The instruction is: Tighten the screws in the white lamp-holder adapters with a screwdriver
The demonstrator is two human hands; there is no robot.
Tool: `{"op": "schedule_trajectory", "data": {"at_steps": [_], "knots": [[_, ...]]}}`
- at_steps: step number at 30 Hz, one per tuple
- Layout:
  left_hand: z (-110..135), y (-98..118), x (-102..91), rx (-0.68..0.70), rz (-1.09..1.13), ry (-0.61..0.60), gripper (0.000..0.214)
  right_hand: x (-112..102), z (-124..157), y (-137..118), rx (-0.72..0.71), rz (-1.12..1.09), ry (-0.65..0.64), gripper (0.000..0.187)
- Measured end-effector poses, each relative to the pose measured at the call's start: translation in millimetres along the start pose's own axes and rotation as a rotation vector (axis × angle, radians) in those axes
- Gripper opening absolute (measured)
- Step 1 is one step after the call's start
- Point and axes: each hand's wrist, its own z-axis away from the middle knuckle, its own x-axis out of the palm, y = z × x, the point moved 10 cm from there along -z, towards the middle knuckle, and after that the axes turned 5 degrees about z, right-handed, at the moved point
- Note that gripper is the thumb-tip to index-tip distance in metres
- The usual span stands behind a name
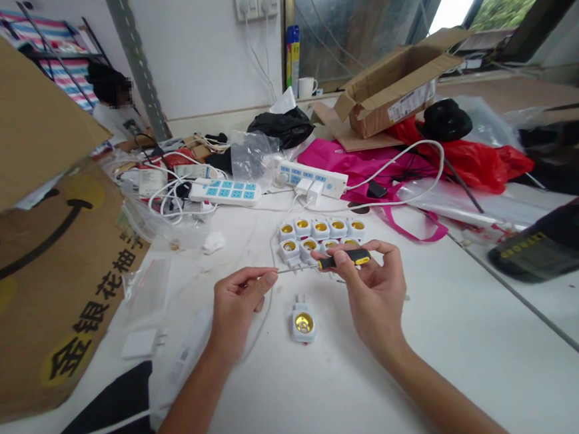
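My right hand (373, 289) grips the black and yellow handle of a small screwdriver (340, 260), held level above the white table (333, 387). Its thin shaft runs left to my left hand (238, 300), whose thumb and forefinger pinch the tip; whether anything small sits there I cannot make out. On the table below and between my hands lies a single white plug-in lamp socket (302, 320) with a brass centre. Just beyond my hands stand several more such sockets (321, 234) in two rows.
A big brown cardboard box (38, 277) with printing fills the left. Two white power strips (225, 192) (311, 177) with cables lie behind the sockets. Pink and red bags (470, 156), an open carton (394, 88) and a dark device (552, 240) crowd the right. Another person (115, 110) sits far left.
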Motion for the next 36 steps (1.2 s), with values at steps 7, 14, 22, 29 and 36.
{"op": "schedule_trajectory", "data": {"at_steps": [7, 14, 22, 29, 36], "knots": [[0, -1, -2.3, 0.020, 0.045, 0.057, 0.039, 0, 3, 8, 0.048, -0.026, 0.004, 0.050], [2, -3, 7.5, -0.013, -0.037, -0.063, 0.043, -4, -1, -8, -0.053, 0.041, 0.038, 0.045], [5, -8, 18.6, -0.084, -0.166, -0.217, 0.057, -6, -6, -44, -0.290, 0.118, 0.009, 0.034], [5, -9, 21.5, -0.082, -0.319, -0.251, 0.061, 15, 15, -62, -0.478, 0.124, -0.248, 0.043], [9, -16, 31.9, -0.115, -0.437, -0.406, 0.047, 22, 30, -51, -0.542, 0.208, -0.356, 0.060]]}}
